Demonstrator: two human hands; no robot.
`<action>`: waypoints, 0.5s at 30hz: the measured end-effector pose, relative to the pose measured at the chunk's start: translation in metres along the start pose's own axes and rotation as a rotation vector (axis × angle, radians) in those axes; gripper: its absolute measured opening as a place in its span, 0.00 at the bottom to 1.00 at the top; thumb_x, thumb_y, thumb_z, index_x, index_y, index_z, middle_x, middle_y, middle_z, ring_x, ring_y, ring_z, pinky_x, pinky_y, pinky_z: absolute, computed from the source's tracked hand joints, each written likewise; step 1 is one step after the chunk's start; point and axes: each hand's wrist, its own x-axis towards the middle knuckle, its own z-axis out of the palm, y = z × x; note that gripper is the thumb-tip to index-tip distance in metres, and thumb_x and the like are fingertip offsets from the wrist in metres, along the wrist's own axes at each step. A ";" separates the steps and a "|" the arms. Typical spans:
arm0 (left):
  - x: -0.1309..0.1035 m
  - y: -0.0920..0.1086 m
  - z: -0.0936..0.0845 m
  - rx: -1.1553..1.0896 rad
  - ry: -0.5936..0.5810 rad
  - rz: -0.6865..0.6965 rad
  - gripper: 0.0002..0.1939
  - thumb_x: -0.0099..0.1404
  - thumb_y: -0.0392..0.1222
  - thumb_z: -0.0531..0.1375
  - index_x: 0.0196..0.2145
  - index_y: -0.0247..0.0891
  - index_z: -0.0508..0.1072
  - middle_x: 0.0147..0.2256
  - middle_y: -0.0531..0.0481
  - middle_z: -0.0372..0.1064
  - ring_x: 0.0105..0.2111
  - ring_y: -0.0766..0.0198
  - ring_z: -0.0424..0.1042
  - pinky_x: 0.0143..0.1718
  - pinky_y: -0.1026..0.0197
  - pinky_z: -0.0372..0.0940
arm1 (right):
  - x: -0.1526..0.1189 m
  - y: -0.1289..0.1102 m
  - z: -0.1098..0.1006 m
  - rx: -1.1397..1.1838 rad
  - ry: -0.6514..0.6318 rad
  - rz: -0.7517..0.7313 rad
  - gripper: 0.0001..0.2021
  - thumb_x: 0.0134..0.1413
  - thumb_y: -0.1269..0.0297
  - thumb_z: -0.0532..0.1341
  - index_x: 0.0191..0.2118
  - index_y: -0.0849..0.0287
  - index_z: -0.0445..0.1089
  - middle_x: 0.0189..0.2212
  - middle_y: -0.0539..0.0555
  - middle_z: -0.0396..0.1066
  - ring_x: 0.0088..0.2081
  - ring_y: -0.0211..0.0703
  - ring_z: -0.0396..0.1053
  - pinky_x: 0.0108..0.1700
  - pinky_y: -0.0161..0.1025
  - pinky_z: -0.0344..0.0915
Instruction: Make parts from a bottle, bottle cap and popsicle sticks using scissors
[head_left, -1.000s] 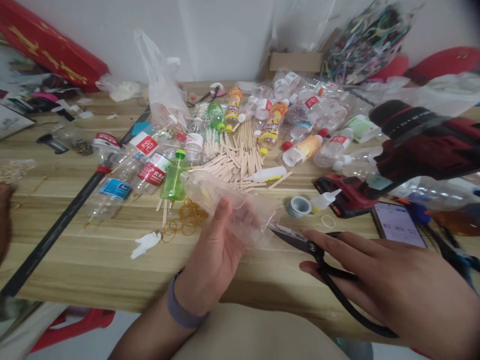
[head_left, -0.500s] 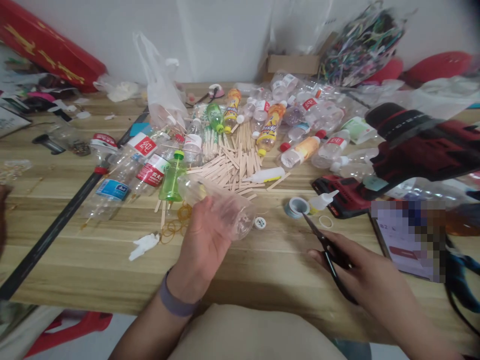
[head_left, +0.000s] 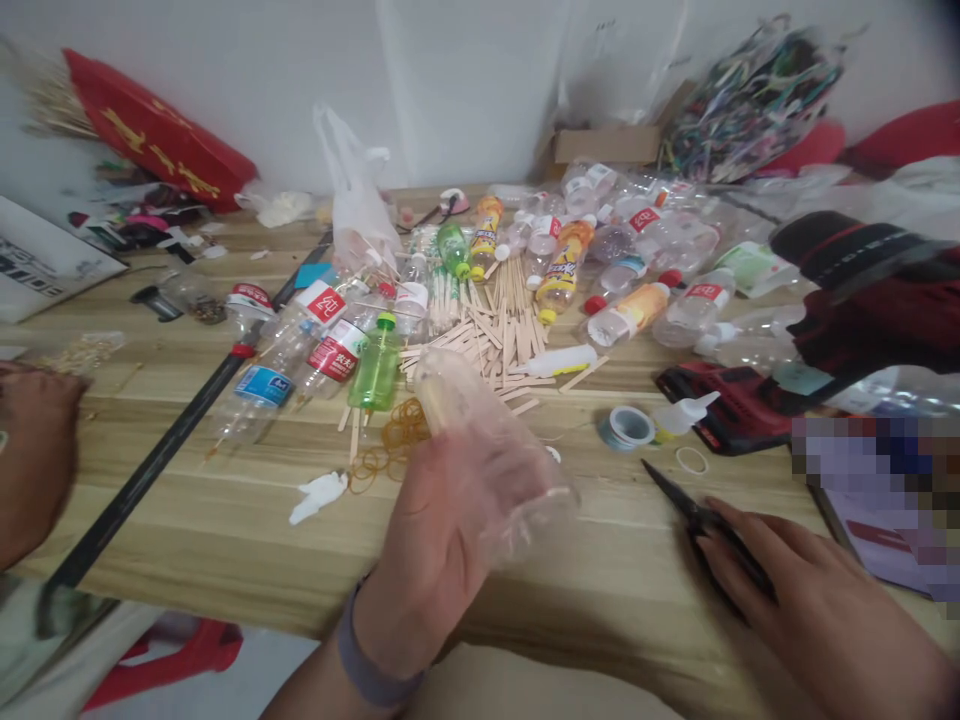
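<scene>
My left hand (head_left: 435, 540) is wrapped round a clear plastic bottle piece (head_left: 510, 470), which tilts down to the right above the table. At the right, my right hand (head_left: 795, 580) has its fingers on black scissors (head_left: 697, 515), low over the wood or resting on it; their blades look closed and point to the upper left. Beyond the blade tips are a roll of grey tape (head_left: 628, 428) and a small white-tipped glue bottle (head_left: 686, 415). Orange rubber bands (head_left: 386, 445) and a crumpled white scrap (head_left: 319, 497) lie left of my left hand.
Wooden sticks (head_left: 495, 335) and many plastic bottles (head_left: 626, 310) cover the middle back. A red and black power drill (head_left: 840, 330) stands at the right, near a phone (head_left: 870, 530). A dark bar (head_left: 157, 465) crosses the left side, beside another person's hand (head_left: 37, 450).
My left hand has brought the bottle piece nearer and lower. The scissors have moved away from the tape roll, down towards the table. The other person's hand shows more at the left; the view has shifted.
</scene>
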 end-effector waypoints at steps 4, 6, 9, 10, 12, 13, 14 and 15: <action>-0.003 0.001 -0.017 0.041 -0.045 0.011 0.20 0.59 0.51 0.64 0.42 0.32 0.77 0.38 0.43 0.79 0.34 0.58 0.77 0.37 0.60 0.72 | 0.042 -0.047 0.006 0.241 -0.019 0.131 0.21 0.70 0.50 0.49 0.57 0.56 0.68 0.48 0.60 0.72 0.48 0.54 0.71 0.49 0.50 0.70; -0.002 0.003 -0.028 0.050 -0.007 0.038 0.21 0.60 0.51 0.63 0.46 0.35 0.76 0.40 0.44 0.79 0.33 0.59 0.77 0.33 0.60 0.72 | 0.070 -0.069 0.015 0.353 -0.139 0.167 0.20 0.68 0.52 0.54 0.58 0.56 0.68 0.50 0.60 0.70 0.49 0.54 0.71 0.49 0.47 0.69; 0.001 0.006 -0.046 0.100 0.050 0.076 0.25 0.63 0.51 0.62 0.56 0.41 0.71 0.41 0.45 0.79 0.32 0.59 0.77 0.34 0.59 0.71 | 0.106 -0.088 0.029 0.368 -0.197 0.210 0.21 0.64 0.58 0.60 0.59 0.61 0.67 0.48 0.62 0.69 0.46 0.53 0.70 0.47 0.46 0.69; 0.002 0.007 -0.052 0.123 0.061 0.091 0.27 0.64 0.51 0.61 0.59 0.43 0.69 0.42 0.46 0.79 0.33 0.59 0.77 0.35 0.59 0.71 | 0.114 -0.090 0.032 0.371 -0.210 0.219 0.19 0.63 0.61 0.60 0.57 0.62 0.68 0.46 0.62 0.69 0.45 0.53 0.70 0.47 0.46 0.68; 0.004 0.009 -0.064 0.165 0.067 0.104 0.29 0.66 0.53 0.61 0.62 0.48 0.66 0.45 0.47 0.78 0.35 0.59 0.77 0.37 0.59 0.71 | 0.124 -0.091 0.033 0.390 -0.235 0.223 0.13 0.61 0.65 0.61 0.50 0.63 0.71 0.43 0.61 0.69 0.43 0.50 0.70 0.46 0.44 0.68; 0.004 0.010 -0.070 0.178 0.062 0.102 0.29 0.66 0.54 0.61 0.63 0.50 0.66 0.49 0.48 0.77 0.38 0.59 0.77 0.39 0.59 0.71 | 0.126 -0.090 0.031 0.404 -0.242 0.219 0.10 0.61 0.66 0.61 0.47 0.62 0.72 0.42 0.59 0.69 0.42 0.49 0.70 0.46 0.42 0.68; 0.005 0.011 -0.076 0.185 0.051 0.097 0.28 0.66 0.54 0.61 0.63 0.52 0.66 0.53 0.49 0.74 0.42 0.58 0.76 0.41 0.59 0.71 | 0.126 -0.089 0.029 0.420 -0.241 0.212 0.09 0.62 0.66 0.60 0.45 0.61 0.73 0.41 0.58 0.69 0.42 0.47 0.70 0.45 0.41 0.68; 0.005 0.012 -0.081 0.188 0.037 0.092 0.28 0.65 0.53 0.62 0.62 0.54 0.67 0.58 0.51 0.71 0.47 0.56 0.75 0.45 0.58 0.70 | 0.126 -0.087 0.026 0.435 -0.231 0.206 0.09 0.63 0.65 0.59 0.45 0.60 0.73 0.40 0.58 0.69 0.41 0.46 0.70 0.45 0.40 0.68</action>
